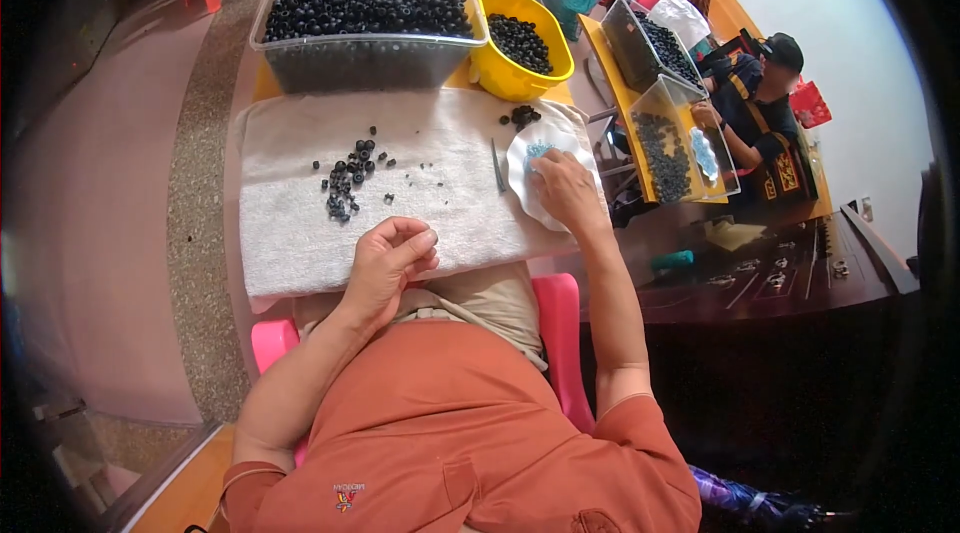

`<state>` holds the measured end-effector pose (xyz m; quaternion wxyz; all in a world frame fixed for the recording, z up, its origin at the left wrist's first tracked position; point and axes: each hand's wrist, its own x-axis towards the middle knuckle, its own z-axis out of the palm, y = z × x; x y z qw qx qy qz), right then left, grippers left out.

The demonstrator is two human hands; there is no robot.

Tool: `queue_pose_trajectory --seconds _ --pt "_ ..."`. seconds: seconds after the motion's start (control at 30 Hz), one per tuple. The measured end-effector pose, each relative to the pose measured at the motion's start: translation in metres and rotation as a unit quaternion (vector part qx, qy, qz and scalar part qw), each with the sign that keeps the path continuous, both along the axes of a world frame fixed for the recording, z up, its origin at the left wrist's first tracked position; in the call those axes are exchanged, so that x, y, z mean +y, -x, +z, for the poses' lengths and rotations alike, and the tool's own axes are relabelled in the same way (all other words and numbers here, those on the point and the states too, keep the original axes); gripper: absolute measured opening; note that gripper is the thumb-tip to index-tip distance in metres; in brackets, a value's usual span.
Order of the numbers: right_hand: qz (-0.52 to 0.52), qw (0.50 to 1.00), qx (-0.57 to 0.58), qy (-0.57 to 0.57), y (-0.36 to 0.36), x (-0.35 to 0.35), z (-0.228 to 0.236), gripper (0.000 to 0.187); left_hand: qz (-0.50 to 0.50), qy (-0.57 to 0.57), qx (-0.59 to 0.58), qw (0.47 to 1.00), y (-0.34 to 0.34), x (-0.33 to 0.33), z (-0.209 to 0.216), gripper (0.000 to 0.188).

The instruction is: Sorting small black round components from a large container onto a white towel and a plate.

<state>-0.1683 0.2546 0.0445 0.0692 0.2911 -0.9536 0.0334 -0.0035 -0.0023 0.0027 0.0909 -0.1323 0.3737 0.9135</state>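
Observation:
My right hand (pixel 568 188) reaches down into a white wavy-rimmed dish (pixel 518 161), its fingertips pressed together at a small heap of light-blue bits (pixel 540 149). Whether a bit is between those fingers is hidden. Over the front edge of the white towel (pixel 290 243), my left hand (pixel 392 258) is closed, fingers curled and thumb against them; anything inside is too small or hidden to make out. Small round black parts (pixel 350 173) lie loose on the towel beyond it. Left of the dish lies a slim pointed tool (pixel 497 165), resembling tweezers.
A clear plastic bin (pixel 360 63) heaped with black parts stands at the back, beside a yellow basin (pixel 500 78) of similar parts. A few dark pieces (pixel 522 117) sit behind the dish. To the right, a person (pixel 755 98) works at another table with clear bins (pixel 655 43).

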Motion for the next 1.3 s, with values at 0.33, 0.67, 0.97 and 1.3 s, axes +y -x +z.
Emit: queue_pose_trajectory --seconds 0.33,0.67,0.97,1.3 --pt "0.019 1.000 -0.004 0.022 0.001 0.001 -0.009 0.016 0.000 0.002 0.005 1.000 0.000 0.001 -0.003 0.012" --pt "0.035 0.998 -0.022 0.036 0.001 0.002 -0.003 0.013 -0.002 0.006 0.002 1.000 0.000 0.002 -0.001 0.012" --pt "0.057 0.997 -0.044 0.017 0.007 0.002 0.001 0.011 0.002 0.007 -0.009 1.000 -0.001 0.002 0.001 0.012" --pt "0.028 0.997 -0.062 0.040 -0.001 -0.003 0.004 0.016 0.003 0.009 -0.006 1.000 -0.001 0.002 0.000 0.012"
